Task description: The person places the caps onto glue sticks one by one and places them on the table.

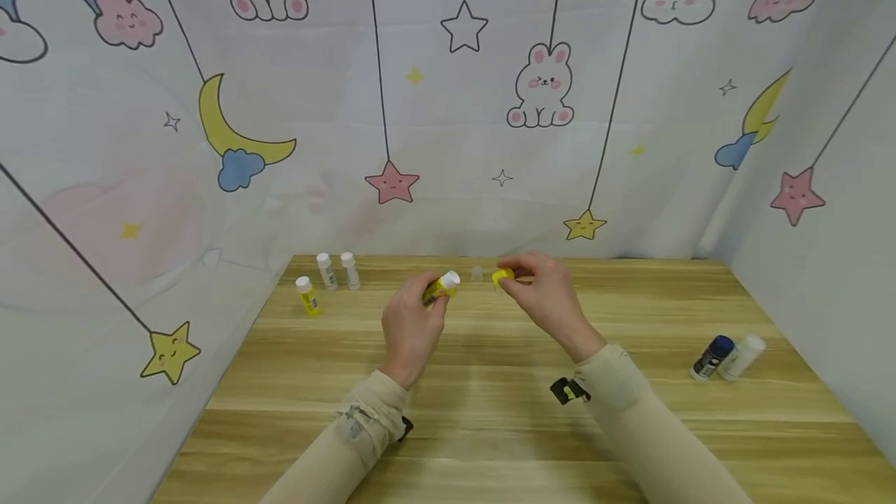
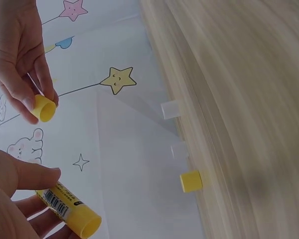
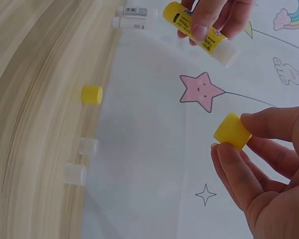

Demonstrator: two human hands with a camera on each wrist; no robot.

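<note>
My left hand [image 1: 413, 325] grips a yellow glue stick [image 1: 435, 290] with a barcode label. Its white end is bare and points up to the right in the head view. Level with it on the right, my right hand [image 1: 549, 298] pinches a yellow cap [image 3: 232, 132] between thumb and fingers. The cap's hollow opening shows in the left wrist view. A gap separates cap and glue stick. Beyond the hands, another yellow cap [image 3: 91, 94] and two translucent caps, a nearer one [image 3: 88, 146] and a farther one [image 3: 75, 174], stand in a row on the table.
At the table's back left stand a yellow glue stick [image 1: 308, 296] and two white ones [image 1: 327, 271]. On the right are a dark blue-capped stick [image 1: 712, 357] and a white stick [image 1: 742, 358]. A printed curtain [image 1: 462, 115] hangs behind the wooden table [image 1: 490, 426].
</note>
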